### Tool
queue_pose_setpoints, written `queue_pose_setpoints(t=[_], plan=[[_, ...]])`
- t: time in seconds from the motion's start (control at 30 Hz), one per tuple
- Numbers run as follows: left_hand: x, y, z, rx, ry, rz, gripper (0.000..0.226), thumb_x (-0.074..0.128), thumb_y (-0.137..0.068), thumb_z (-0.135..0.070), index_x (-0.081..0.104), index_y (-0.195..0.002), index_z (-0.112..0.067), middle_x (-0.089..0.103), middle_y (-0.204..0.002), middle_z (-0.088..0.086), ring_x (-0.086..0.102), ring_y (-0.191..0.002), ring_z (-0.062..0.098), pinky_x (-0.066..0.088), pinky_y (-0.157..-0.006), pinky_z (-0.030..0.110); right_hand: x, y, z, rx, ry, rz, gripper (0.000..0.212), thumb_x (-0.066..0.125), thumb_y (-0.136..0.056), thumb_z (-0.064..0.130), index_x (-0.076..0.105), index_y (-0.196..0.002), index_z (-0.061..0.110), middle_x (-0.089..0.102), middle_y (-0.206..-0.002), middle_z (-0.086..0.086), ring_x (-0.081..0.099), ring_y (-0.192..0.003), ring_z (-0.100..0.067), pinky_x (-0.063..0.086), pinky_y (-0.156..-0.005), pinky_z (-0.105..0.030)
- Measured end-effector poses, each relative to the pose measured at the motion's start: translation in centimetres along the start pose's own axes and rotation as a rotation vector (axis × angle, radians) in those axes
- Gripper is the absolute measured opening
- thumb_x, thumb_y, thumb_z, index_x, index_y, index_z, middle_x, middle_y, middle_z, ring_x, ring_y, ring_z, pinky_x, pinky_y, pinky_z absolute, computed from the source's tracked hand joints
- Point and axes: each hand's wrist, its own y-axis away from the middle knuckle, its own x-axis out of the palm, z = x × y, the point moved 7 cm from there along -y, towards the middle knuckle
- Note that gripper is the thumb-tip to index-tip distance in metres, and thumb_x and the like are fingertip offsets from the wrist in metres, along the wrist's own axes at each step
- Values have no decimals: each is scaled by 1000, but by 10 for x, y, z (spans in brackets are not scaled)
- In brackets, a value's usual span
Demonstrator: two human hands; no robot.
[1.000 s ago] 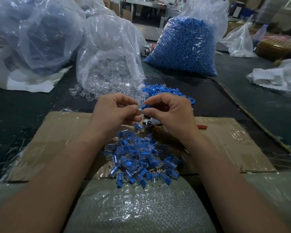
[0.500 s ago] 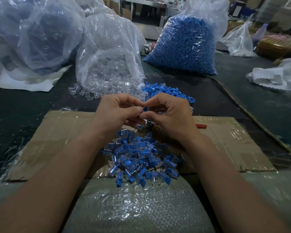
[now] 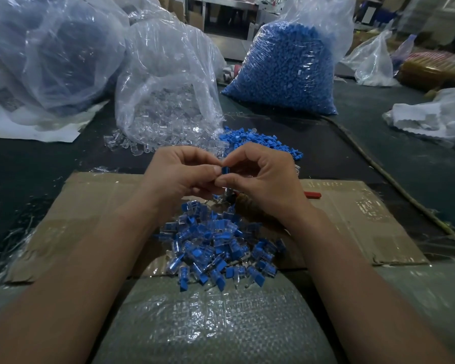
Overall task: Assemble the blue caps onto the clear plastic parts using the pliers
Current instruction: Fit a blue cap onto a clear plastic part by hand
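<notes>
My left hand (image 3: pixel 180 177) and my right hand (image 3: pixel 263 179) meet fingertip to fingertip above the cardboard sheet (image 3: pixel 352 219). Between them they pinch a small blue cap (image 3: pixel 224 170); the clear part it goes with is hidden by my left fingers. Below the hands lies a heap of assembled blue-and-clear pieces (image 3: pixel 216 245). The pliers (image 3: pixel 311 194) lie on the cardboard under my right hand, with only a red handle tip and a bit of metal showing. Loose blue caps (image 3: pixel 258 141) and loose clear parts (image 3: pixel 132 144) lie just beyond the hands.
A bag of clear parts (image 3: pixel 166 95) stands behind the hands, a full bag of blue caps (image 3: pixel 286 72) to its right, and a large bag (image 3: pixel 50 53) at far left. White plastic bags (image 3: pixel 431 116) lie at right. A woven sack (image 3: pixel 213 324) sits nearest me.
Both hands have drawn slightly closer together and the blue cap has been turned more upright between the fingertips. Nothing else has moved.
</notes>
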Motion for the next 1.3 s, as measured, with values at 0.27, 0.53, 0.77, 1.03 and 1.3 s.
queue_pose_setpoints(t=[0.27,0.53,0.77,1.03,1.3], plan=[[-3,-3,-1,31,-18,-48,14,61,-76,6,61,-70,-6,64,-52,4,61,-44,12,48,-43,17,-1,-1,3,-82,23,-26,28,74,-71,3,67,-98,9,62,-83,11,63,-80,-5,53,-75,-19],[-3,-3,1,9,71,-1,12,67,-59,-2,64,-70,-5,67,-58,8,64,-50,16,50,-46,20,-6,-1,6,-102,51,-79,27,75,-70,6,69,-97,3,65,-84,4,64,-79,-6,53,-74,-18],[-1,-2,0,5,84,16,18,65,-53,-8,62,-70,-4,66,-56,6,64,-49,15,50,-45,19,-8,0,9,-112,81,-77,26,74,-70,4,69,-95,0,63,-84,5,62,-81,-3,51,-74,-13],[0,-2,0,-5,41,13,15,68,-57,-11,64,-71,-7,67,-57,5,65,-49,15,49,-45,18,-8,1,11,-141,98,-95,24,75,-69,3,71,-92,2,63,-81,6,63,-79,-8,54,-72,-19],[-5,-4,3,18,2,-28,8,62,-73,0,60,-74,-7,66,-55,2,62,-50,9,50,-48,17,-16,0,-12,137,179,32,36,76,-70,28,67,-104,19,59,-85,22,60,-83,5,49,-77,-15]])
